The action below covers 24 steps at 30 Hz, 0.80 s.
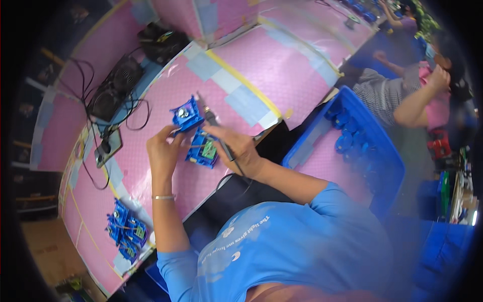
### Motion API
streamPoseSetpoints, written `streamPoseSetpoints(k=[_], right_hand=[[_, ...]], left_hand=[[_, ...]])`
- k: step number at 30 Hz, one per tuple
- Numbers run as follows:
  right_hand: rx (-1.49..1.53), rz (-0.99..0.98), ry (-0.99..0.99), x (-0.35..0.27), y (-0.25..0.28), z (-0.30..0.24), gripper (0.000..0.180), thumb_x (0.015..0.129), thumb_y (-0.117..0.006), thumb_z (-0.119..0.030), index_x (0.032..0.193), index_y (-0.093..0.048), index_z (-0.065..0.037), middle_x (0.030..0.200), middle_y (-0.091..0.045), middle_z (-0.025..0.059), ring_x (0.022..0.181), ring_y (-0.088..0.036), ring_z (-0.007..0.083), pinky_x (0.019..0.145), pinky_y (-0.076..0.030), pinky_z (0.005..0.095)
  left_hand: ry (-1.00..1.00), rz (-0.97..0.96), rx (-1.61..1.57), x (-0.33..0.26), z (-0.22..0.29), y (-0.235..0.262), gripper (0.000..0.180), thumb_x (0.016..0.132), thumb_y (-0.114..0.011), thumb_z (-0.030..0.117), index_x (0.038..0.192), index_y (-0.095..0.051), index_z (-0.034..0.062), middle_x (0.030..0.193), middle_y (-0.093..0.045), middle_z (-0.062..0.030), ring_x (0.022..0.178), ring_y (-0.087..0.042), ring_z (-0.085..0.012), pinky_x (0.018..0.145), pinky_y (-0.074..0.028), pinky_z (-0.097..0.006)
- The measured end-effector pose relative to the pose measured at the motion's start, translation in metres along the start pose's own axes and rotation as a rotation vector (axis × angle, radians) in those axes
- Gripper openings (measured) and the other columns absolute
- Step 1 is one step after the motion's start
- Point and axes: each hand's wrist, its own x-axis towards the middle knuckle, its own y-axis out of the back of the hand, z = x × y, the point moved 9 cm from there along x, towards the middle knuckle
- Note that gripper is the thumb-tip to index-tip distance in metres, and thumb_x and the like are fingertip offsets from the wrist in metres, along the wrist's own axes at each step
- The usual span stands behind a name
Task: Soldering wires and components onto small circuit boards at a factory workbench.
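My left hand (pixel 165 147) holds a small blue plastic part (pixel 186 115) with a metal piece on top, lifted just above the pink table (pixel 166 176). My right hand (pixel 239 146) grips a dark pen-shaped tool (pixel 214 126) with a cable trailing down; its tip points at the held part. Between both hands, a second blue part with a green circuit board (pixel 204 150) lies on the table.
A pile of blue parts (pixel 126 230) sits at the table's left front edge. A black fan unit (pixel 114 88) with cables, a phone (pixel 108 147) and a black box (pixel 162 41) stand behind. A blue crate (pixel 382 166) of blue round parts is at right. Other people sit beyond it.
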Motion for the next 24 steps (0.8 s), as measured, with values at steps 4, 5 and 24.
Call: streamPoseSetpoints(k=[4, 5, 24], right_hand=[[0.027, -0.069, 0.015, -0.003, -0.009, -0.012, 0.050, 0.088, -0.065, 0.010, 0.136, -0.059, -0.002, 0.120, -0.070, 0.0200, 0.104, -0.073, 0.0354, 0.086, -0.059, 0.0391], [0.058, -0.125, -0.002, -0.008, -0.013, -0.013, 0.051, 0.089, -0.065, 0.008, 0.138, -0.058, -0.002, 0.118, -0.069, 0.0216, 0.102, -0.073, 0.0353, 0.084, -0.059, 0.0395], [0.271, -0.365, 0.304, -0.010, -0.061, -0.097, 0.027, 0.089, -0.068, 0.002, 0.116, -0.068, 0.005, 0.097, -0.071, 0.0177, 0.080, -0.067, 0.0292, 0.072, -0.054, 0.0389]], left_hand=[[0.105, -0.031, -0.043, -0.035, 0.006, 0.015, 0.020, 0.089, -0.076, 0.012, 0.105, -0.076, 0.0006, 0.083, -0.076, -0.0181, 0.071, -0.073, -0.0242, 0.069, -0.055, -0.033], [0.137, -0.022, -0.042, -0.051, 0.007, 0.020, 0.020, 0.089, -0.077, 0.012, 0.104, -0.076, 0.0002, 0.082, -0.075, -0.0178, 0.070, -0.071, -0.0218, 0.067, -0.054, -0.032], [0.601, 0.403, -0.994, -0.211, -0.067, 0.089, 0.033, 0.102, -0.064, 0.011, 0.133, -0.068, 0.0001, 0.090, -0.052, 0.0042, 0.073, -0.045, -0.0041, 0.063, -0.038, -0.020]])
